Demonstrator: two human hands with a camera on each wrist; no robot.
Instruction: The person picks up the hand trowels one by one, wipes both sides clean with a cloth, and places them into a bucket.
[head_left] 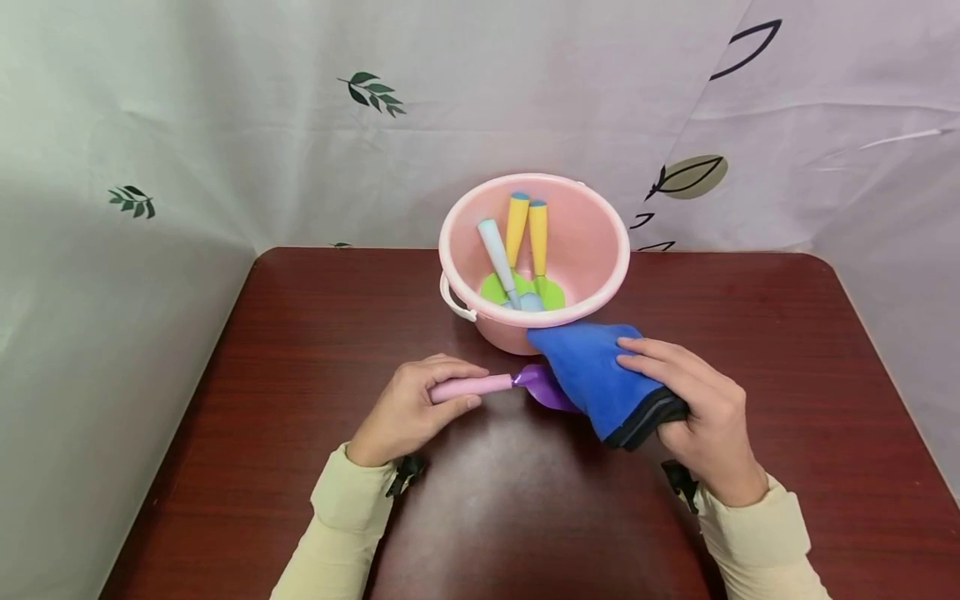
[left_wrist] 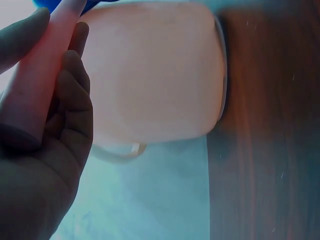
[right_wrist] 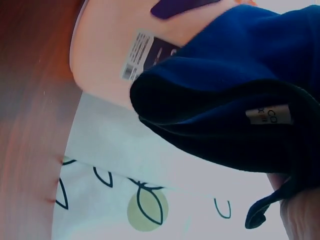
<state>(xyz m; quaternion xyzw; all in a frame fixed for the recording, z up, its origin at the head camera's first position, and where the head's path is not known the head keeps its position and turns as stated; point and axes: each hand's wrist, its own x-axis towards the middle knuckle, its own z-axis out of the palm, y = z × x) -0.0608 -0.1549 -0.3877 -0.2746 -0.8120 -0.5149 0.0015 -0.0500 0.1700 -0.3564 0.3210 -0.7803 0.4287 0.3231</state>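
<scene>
On the table (head_left: 300,350), left fingers (head_left: 450,371) grip a purple scoop (head_left: 498,385); right fingers (head_left: 660,354) hold a blue cloth (head_left: 592,371).

Left hand (left_wrist: 45,165) grips a pink handle (left_wrist: 37,80) beside the pink bucket (left_wrist: 155,75).

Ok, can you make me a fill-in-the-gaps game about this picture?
1. The left hand holds a toy spade by its ____ handle.
2. The right hand holds a ____ cloth.
3. The pink bucket has ____ tools standing in it.
4. The cloth covers part of the spade's ____ blade.

Missing words: pink; blue; three; purple
</scene>
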